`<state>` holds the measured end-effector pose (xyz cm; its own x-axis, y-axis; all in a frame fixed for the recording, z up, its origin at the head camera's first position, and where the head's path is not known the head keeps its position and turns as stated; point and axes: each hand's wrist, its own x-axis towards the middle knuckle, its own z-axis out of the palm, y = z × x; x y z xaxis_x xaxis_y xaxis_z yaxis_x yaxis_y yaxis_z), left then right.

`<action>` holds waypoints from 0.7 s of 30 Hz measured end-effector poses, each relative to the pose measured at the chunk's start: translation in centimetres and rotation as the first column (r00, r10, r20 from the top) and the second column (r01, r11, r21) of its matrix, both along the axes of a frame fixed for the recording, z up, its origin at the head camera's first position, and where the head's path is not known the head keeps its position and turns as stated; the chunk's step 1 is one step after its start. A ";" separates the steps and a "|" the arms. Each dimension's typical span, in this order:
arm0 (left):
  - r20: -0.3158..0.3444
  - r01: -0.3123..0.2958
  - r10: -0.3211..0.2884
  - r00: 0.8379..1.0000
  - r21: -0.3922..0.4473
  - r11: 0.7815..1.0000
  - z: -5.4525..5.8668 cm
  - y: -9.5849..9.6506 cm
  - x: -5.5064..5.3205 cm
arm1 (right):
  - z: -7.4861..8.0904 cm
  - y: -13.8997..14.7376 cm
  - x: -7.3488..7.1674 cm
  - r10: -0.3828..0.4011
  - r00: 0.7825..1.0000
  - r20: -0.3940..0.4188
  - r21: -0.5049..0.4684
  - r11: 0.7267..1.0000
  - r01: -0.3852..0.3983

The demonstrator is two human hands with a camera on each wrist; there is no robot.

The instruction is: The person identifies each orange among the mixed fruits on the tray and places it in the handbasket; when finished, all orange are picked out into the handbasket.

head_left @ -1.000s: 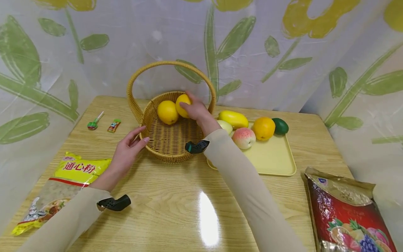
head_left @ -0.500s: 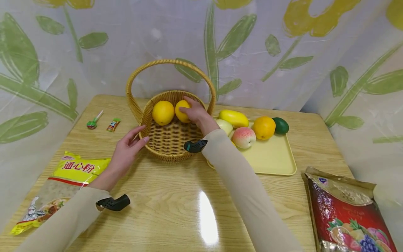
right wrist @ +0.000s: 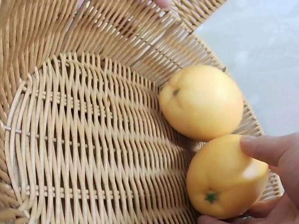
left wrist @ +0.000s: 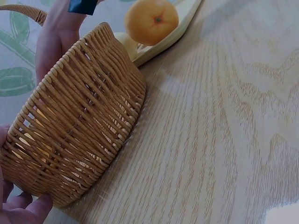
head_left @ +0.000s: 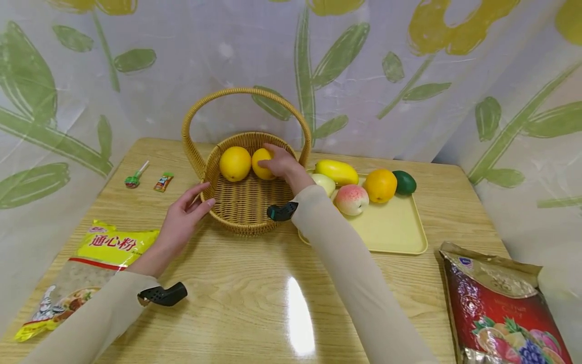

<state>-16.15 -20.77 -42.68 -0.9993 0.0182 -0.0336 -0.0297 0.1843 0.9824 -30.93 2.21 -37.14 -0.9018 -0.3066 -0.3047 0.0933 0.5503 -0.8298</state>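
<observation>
A round wicker basket (head_left: 245, 230) with a tall arched handle stands at the middle back of the table. Two oranges lie inside, side by side at its back: the left orange (head_left: 235, 164) sits by itself, and the right orange (head_left: 261, 167) is held by my right hand (head_left: 283, 164), thumb on its front and fingers behind. In the right wrist view, the held orange (right wrist: 224, 182) shows its green stem mark beside the other orange (right wrist: 201, 100). My left hand (head_left: 182, 215) holds the basket's left rim, thumb at the edge, other fingertips low against the outer wall (left wrist: 74, 121).
Right of the basket, a yellow tray (head_left: 395, 232) bears a mango-like yellow fruit (head_left: 337, 172), a peach (head_left: 352, 199), another orange (head_left: 381, 185) and a dark green fruit (head_left: 404, 182). A lollipop (head_left: 134, 179), small candy (head_left: 163, 182) and pasta bag (head_left: 91, 268) lie left; a red bag (head_left: 504, 308) lies right.
My right hand has lowered its orange down into the basket's back. The other orange has shifted a little left. My left hand stays at the rim.
</observation>
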 end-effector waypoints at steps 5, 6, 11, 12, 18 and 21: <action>-0.003 0.005 -0.005 1.000 0.007 1.000 -0.1 -0.1 -0.1 | 0.0 0.1 0.1 0.033 0.998 -0.052 0.060 0.998 -0.030; -0.002 0.005 -0.005 1.000 0.009 1.000 -0.1 -0.1 -0.1 | 0.0 0.1 0.1 0.035 0.998 -0.061 0.061 0.998 -0.031; 0.007 0.003 -0.003 1.000 0.010 1.000 -0.3 -0.1 -0.1 | 0.3 0.2 0.3 0.055 0.996 -0.070 0.051 0.997 -0.051; 0.010 0.003 -0.003 1.000 0.008 1.000 -0.3 -0.2 -0.2 | 0.7 0.2 0.4 0.064 0.995 -0.072 0.050 0.997 -0.061; 0.016 0.003 -0.003 1.000 0.006 1.000 -0.2 -0.2 -0.2 | 2.9 1.2 1.6 0.177 0.975 -0.138 0.133 0.978 -0.158; 0.021 0.002 -0.003 1.000 0.007 1.000 -0.2 -0.1 -0.1 | 3.6 2.1 2.6 0.254 0.954 -0.160 0.184 0.957 -0.224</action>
